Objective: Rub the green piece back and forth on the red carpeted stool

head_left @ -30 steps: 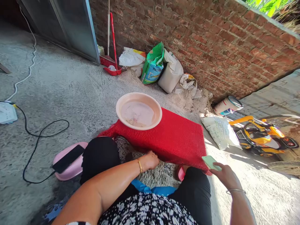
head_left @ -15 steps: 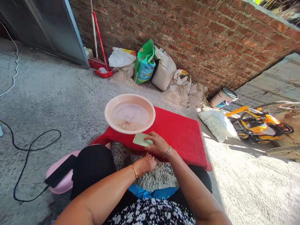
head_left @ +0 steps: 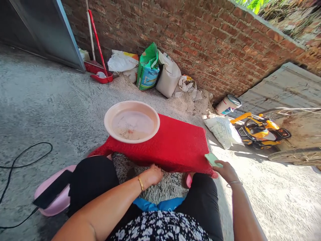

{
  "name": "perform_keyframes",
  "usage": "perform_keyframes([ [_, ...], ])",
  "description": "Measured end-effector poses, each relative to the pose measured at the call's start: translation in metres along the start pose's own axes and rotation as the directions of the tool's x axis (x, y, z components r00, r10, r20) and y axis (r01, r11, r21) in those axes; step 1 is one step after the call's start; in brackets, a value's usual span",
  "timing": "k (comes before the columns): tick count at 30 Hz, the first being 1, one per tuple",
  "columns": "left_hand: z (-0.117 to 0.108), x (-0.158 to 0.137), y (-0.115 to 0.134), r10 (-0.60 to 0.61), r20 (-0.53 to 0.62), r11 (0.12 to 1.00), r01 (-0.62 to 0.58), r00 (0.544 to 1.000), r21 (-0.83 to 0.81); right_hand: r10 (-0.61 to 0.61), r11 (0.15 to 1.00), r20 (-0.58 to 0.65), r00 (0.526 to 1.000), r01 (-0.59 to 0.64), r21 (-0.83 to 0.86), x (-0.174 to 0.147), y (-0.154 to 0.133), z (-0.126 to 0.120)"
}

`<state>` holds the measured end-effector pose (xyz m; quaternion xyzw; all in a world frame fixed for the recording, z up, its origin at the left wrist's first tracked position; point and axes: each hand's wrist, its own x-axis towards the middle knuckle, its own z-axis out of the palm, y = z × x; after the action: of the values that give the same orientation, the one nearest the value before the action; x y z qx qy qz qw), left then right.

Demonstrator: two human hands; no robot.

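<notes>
My right hand (head_left: 225,170) grips a flat pale green phone (head_left: 212,159) at the right front corner of a low table covered with red cloth (head_left: 180,140). Its fingers and thumb close on the near end of the phone. In front of my lap, my left hand (head_left: 153,174) is curled at the near edge of the red cloth; its fingertips are hidden, so I cannot make out what they hold. A pale pink basin (head_left: 107,126) with cloudy water (head_left: 132,122) stands on the left part of the cloth.
Sacks, including a green one (head_left: 148,68), and a red dustpan (head_left: 102,78) line the brick wall (head_left: 200,36). A bucket (head_left: 227,104), a white sack (head_left: 223,130) and a yellow toy excavator (head_left: 263,132) are at right. A pink stool (head_left: 54,194) and black cable (head_left: 11,177) lie left.
My right hand has carried the phone rightward, from in front of the basin to the table's right corner. My left hand stays near the cloth's front edge. The view has shifted slightly right.
</notes>
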<state>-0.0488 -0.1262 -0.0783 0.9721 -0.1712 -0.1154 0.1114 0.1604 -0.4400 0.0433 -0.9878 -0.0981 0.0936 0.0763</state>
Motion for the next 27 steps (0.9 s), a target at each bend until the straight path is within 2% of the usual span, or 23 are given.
perform_keyframes([
  [2,0.0,0.0,0.0,-0.031,0.032,0.999,0.03,0.999,0.019,0.117,0.99,-0.031,0.993,-0.119,-0.079,-0.007,0.016,-0.007],
  [4,-0.001,0.002,0.001,-0.062,0.061,0.998,0.06,0.996,0.037,0.092,0.991,-0.086,0.992,-0.099,-0.093,-0.012,0.007,-0.011],
  [6,-0.002,0.002,0.002,-0.081,0.072,0.996,0.078,0.994,0.044,-0.086,0.996,-0.114,0.99,0.083,-0.031,-0.016,-0.025,-0.01],
  [8,-0.004,0.002,0.002,-0.09,0.065,0.995,0.087,0.994,0.04,-0.329,0.938,-0.095,0.94,0.337,0.083,-0.019,-0.074,-0.005],
  [10,-0.005,-0.001,0.001,-0.092,0.046,0.995,0.091,0.995,0.029,-0.542,0.821,-0.012,0.84,0.532,0.205,-0.022,-0.132,0.003],
  [12,-0.006,-0.004,0.0,-0.095,0.027,0.995,0.095,0.995,0.02,-0.705,0.692,0.068,0.706,0.663,0.286,-0.026,-0.189,0.015],
  [15,-0.006,-0.01,-0.002,-0.093,-0.029,0.995,0.094,0.995,0.03,-0.834,0.55,0.183,0.52,0.766,0.332,-0.03,-0.259,0.035],
  [17,-0.006,-0.012,-0.003,-0.074,-0.08,0.995,0.078,0.994,0.056,-0.88,0.472,0.246,0.407,0.81,0.348,-0.027,-0.29,0.045],
  [19,-0.008,-0.013,-0.003,-0.065,-0.09,0.995,0.071,0.994,0.072,-0.895,0.432,0.286,0.343,0.825,0.364,-0.017,-0.305,0.051],
  [20,-0.009,-0.012,-0.002,-0.072,-0.063,0.995,0.076,0.995,0.067,-0.894,0.433,0.294,0.338,0.823,0.368,-0.009,-0.306,0.052],
  [22,-0.011,-0.008,-0.001,-0.091,0.02,0.995,0.091,0.996,0.043,-0.881,0.466,0.279,0.382,0.805,0.367,0.01,-0.295,0.05],
  [24,-0.012,-0.002,0.0,-0.099,0.09,0.995,0.097,0.991,0.025,-0.839,0.545,0.241,0.488,0.765,0.344,0.031,-0.268,0.043],
  [27,-0.01,0.008,0.003,-0.091,0.138,0.996,0.088,0.986,0.026,-0.694,0.716,0.181,0.697,0.641,0.278,0.054,-0.204,0.028],
])
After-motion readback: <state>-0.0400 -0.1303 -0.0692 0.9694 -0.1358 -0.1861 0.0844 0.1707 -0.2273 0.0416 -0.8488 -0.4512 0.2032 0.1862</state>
